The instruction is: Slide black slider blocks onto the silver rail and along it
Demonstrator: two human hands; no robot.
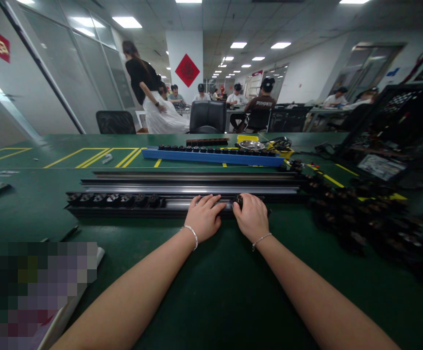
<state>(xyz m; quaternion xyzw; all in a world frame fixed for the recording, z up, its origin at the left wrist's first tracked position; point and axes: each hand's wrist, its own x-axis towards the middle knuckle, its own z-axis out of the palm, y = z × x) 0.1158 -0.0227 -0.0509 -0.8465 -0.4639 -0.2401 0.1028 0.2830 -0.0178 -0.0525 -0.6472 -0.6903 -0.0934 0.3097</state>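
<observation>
A long black channel-shaped rail (177, 206) lies across the green table in front of me. Several small black parts (126, 199) sit in a row in its left end, and bare metal shows to their right. My left hand (204, 216) rests over the rail's middle, fingers spread and holding nothing. Near the rail's right end, my right hand (252, 216) is closed round a small black part (239, 200); its fingers hide most of it. Just behind lie more black and silver rails (193, 188), parallel to the first.
A blue rail (211, 157) filled with black parts lies further back, near a metal bowl (252, 145). Many loose black parts (357, 214) are heaped at right, beside a dark frame (382, 131). A blurred-out object (36, 291) lies front left. People sit in the background; one person (145, 82) stands.
</observation>
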